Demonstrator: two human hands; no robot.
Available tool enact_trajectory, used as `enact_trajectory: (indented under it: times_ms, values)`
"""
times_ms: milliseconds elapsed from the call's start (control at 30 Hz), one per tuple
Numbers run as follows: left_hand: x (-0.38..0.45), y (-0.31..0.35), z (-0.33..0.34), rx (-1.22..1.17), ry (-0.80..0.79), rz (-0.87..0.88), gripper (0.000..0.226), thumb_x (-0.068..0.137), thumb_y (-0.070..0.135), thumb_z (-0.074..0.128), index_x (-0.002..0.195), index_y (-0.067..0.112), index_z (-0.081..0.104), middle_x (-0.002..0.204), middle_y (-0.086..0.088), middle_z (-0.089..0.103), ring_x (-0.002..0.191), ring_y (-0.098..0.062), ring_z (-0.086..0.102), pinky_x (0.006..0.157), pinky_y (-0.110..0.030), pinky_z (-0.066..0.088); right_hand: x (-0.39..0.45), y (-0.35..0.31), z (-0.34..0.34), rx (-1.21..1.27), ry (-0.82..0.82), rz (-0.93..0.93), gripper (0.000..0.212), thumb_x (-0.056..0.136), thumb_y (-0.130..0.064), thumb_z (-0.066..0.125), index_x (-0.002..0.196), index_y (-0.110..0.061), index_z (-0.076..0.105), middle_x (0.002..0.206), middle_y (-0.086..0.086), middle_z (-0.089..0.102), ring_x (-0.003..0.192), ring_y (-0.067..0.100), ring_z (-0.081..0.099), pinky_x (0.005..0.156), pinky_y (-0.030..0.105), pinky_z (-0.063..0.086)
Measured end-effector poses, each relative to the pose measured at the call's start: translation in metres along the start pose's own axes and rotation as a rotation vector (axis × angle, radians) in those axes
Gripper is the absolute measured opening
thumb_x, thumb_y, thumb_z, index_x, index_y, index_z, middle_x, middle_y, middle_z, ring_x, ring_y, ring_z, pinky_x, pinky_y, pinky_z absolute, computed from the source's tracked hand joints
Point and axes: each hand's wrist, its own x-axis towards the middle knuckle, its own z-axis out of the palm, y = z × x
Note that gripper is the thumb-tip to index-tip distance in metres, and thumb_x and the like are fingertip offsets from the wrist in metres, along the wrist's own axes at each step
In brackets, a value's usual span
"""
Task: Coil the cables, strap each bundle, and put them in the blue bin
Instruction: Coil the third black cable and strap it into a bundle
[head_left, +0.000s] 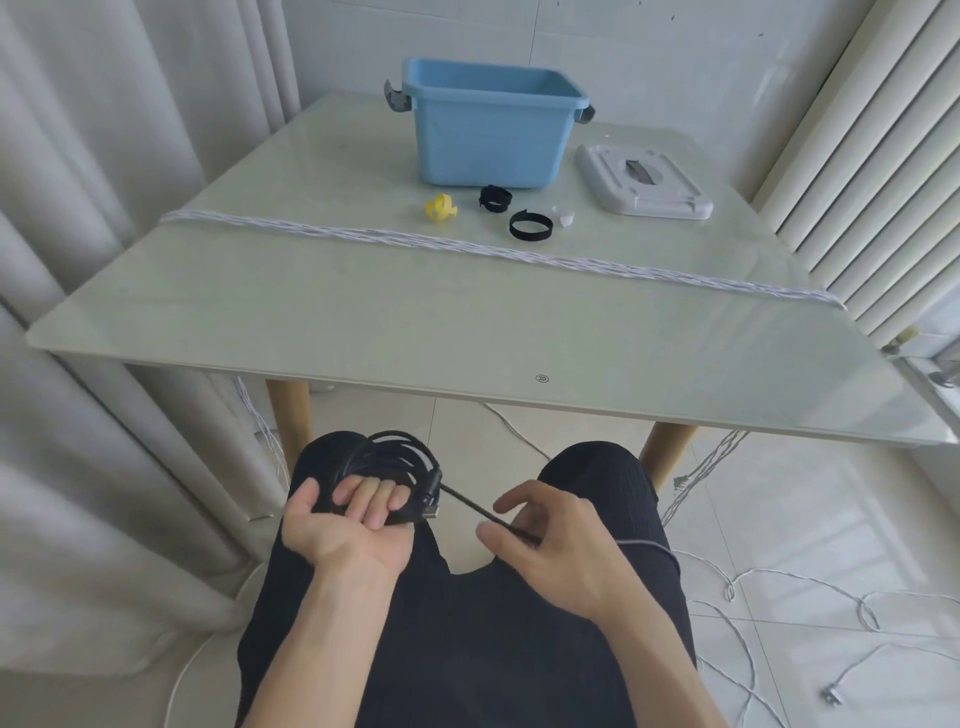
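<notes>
Two hands work over the lap, below the table (363, 332) edge. Left hand (345, 525), palm up, grips a black coil (400, 457) with curled fingers, a plug end beside them. Right hand (550, 540) pinches the black cable's (467, 504) loose run, taut from the coil. On the table: open blue bin (488, 135) at the far side, its lid (644, 182) just right; before it lie yellow strap (441, 208), two black straps (530, 226), and a white cable (467, 249) stretched across.
</notes>
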Motion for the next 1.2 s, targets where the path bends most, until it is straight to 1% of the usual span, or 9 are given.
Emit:
enact_trajectory:
  times_ms: [100,300,500,667,767,933,1033,1100,1200]
  values:
    - [-0.003,-0.001,-0.001,-0.031,0.051,0.055,0.039,0.088,0.041,0.042,0.056,0.020,0.034,0.052,0.006,0.020,0.040,-0.014,0.016,0.048,-0.026,0.021,0.000,-0.003,-0.003,-0.277,-0.075,-0.018,0.033,0.090,-0.057,0.057,0.070,-0.031,0.056,0.053,-0.009,0.052,0.055,0.006,0.050,0.053,0.019,0.034]
    - [-0.002,-0.008,0.008,0.163,-0.191,0.122,0.034,0.096,0.035,0.029,0.068,0.018,0.039,0.057,0.003,0.030,0.047,-0.015,0.027,0.060,-0.031,0.031,-0.003,-0.007,0.004,-0.280,-0.020,-0.144,0.023,0.104,-0.041,0.044,0.102,-0.026,0.061,0.053,-0.008,0.050,0.052,0.011,0.047,0.052,0.020,0.033]
    - [-0.007,-0.025,0.010,0.595,-0.378,0.050,0.029,0.103,0.030,0.034,0.079,0.016,0.042,0.066,-0.001,0.037,0.056,-0.019,0.035,0.071,-0.036,0.040,-0.005,-0.012,0.013,-0.288,0.106,-0.147,0.028,0.102,-0.035,0.049,0.090,-0.018,0.068,0.059,-0.006,0.056,0.055,0.019,0.051,0.052,0.025,0.037]
    - [-0.009,-0.020,0.009,0.516,-0.490,-0.003,0.032,0.106,0.035,0.034,0.082,0.016,0.045,0.068,0.002,0.034,0.054,-0.015,0.032,0.070,-0.032,0.036,-0.005,-0.008,0.017,-0.295,0.074,-0.078,0.029,0.102,-0.036,0.048,0.094,-0.017,0.070,0.059,-0.007,0.057,0.052,0.017,0.050,0.057,0.029,0.046]
    - [-0.015,-0.027,0.009,0.612,-0.548,0.051,0.031,0.106,0.036,0.035,0.086,0.014,0.044,0.070,-0.002,0.045,0.058,-0.018,0.042,0.073,-0.035,0.043,-0.005,-0.009,0.016,-0.298,0.074,-0.080,0.029,0.100,-0.034,0.050,0.087,-0.015,0.067,0.059,-0.006,0.053,0.053,0.017,0.047,0.051,0.025,0.036]
    - [-0.019,-0.032,0.008,1.039,-0.602,0.272,0.047,0.108,0.036,0.034,0.068,0.023,0.055,0.062,-0.005,0.049,0.060,-0.022,0.045,0.079,-0.047,0.039,-0.009,-0.011,0.016,-0.249,0.020,-0.123,0.033,0.098,-0.010,0.048,0.129,-0.012,0.058,0.110,0.000,0.056,0.098,0.021,0.060,0.085,0.032,0.051]
    - [-0.020,-0.030,0.008,1.224,-0.609,0.354,0.051,0.103,0.047,0.035,0.071,0.013,0.054,0.061,-0.008,0.051,0.067,-0.030,0.045,0.078,-0.057,0.042,-0.011,-0.013,0.013,-0.179,0.077,-0.132,0.036,0.096,-0.009,0.056,0.130,-0.021,0.056,0.100,-0.010,0.068,0.094,0.009,0.064,0.086,0.027,0.051]
    - [-0.022,-0.032,0.007,1.279,-0.604,0.409,0.055,0.106,0.044,0.034,0.083,-0.001,0.055,0.064,-0.007,0.056,0.069,-0.027,0.053,0.079,-0.047,0.048,-0.010,-0.012,0.010,-0.175,0.111,-0.141,0.027,0.095,-0.011,0.060,0.118,-0.024,0.056,0.094,-0.016,0.069,0.086,0.008,0.066,0.081,0.029,0.052]
    - [-0.023,-0.037,0.005,1.303,-0.576,0.458,0.049,0.106,0.033,0.033,0.095,-0.007,0.060,0.074,-0.001,0.070,0.073,-0.009,0.066,0.070,-0.012,0.048,-0.009,-0.010,0.006,-0.149,0.079,-0.133,0.017,0.096,-0.015,0.061,0.104,-0.027,0.051,0.087,-0.020,0.063,0.072,0.006,0.064,0.071,0.028,0.052]
